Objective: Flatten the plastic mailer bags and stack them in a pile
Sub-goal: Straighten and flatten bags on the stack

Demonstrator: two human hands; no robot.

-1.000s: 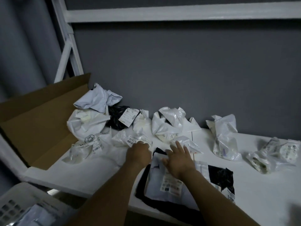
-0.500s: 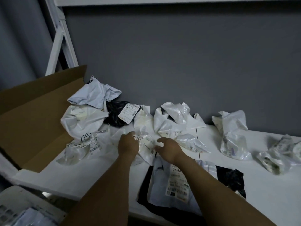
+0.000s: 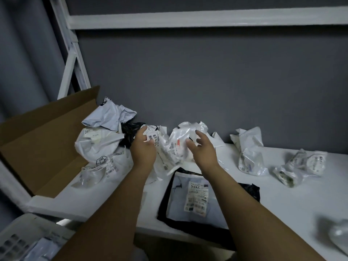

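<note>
Cardboard box [image 3: 37, 147] far left; the left hand [image 3: 144, 149] pinches a crumpled mailer bag [image 3: 167, 151] above the white shelf [image 3: 282, 204], long axis near upright, label end uppermost; right hand [image 3: 203, 149] just beside it, fingers spread, holding nothing; flattened pile [image 3: 177, 204] below.

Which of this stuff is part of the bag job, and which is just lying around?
Part of the job: left hand, right hand, held bag, flat pile, crumpled bags.
Just lying about: cardboard box, basket, shelf frame.

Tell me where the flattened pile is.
In head view, the flattened pile lies at the front edge of the table, right of centre, below the right hand.
</note>
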